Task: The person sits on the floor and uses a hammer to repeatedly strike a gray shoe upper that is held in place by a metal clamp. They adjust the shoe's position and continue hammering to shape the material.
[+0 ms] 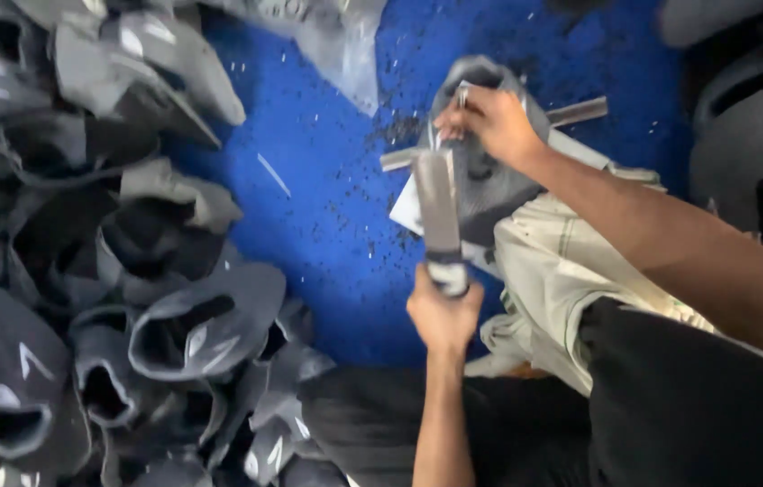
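Left hand (443, 317) grips a flat tool (438, 216); right hand (488, 122) pinches a grey shoe upper (485, 180).

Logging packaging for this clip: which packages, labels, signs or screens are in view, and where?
Clear plastic bag: top centre on the blue floor, crumpled, greyish, translucent.
White card or label: under the grey shoe upper held by the right hand, flat; too blurred to tell which.
No signs or screens.
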